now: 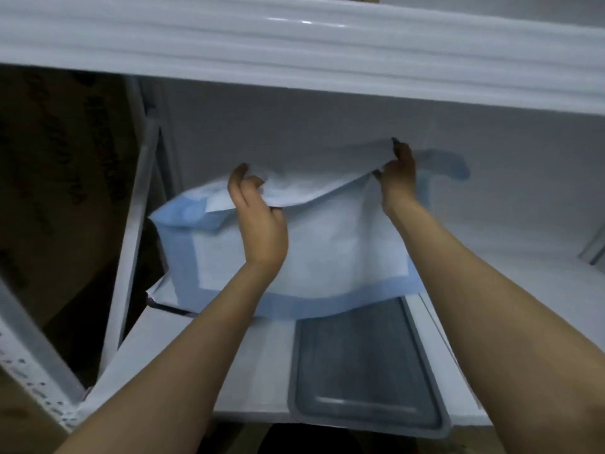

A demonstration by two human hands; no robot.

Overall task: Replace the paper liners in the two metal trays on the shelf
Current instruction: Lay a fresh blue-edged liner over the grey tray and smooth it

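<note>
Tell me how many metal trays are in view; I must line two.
1: a bare tray on the shelf, low and right of centre. A second may be hidden under the liner that both hands, left and right, hold up.

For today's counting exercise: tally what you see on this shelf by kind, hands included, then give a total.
Hands: 2, left hand and right hand
Blue-edged paper liner: 1
Metal tray: 1 in view
Total: 4
</note>
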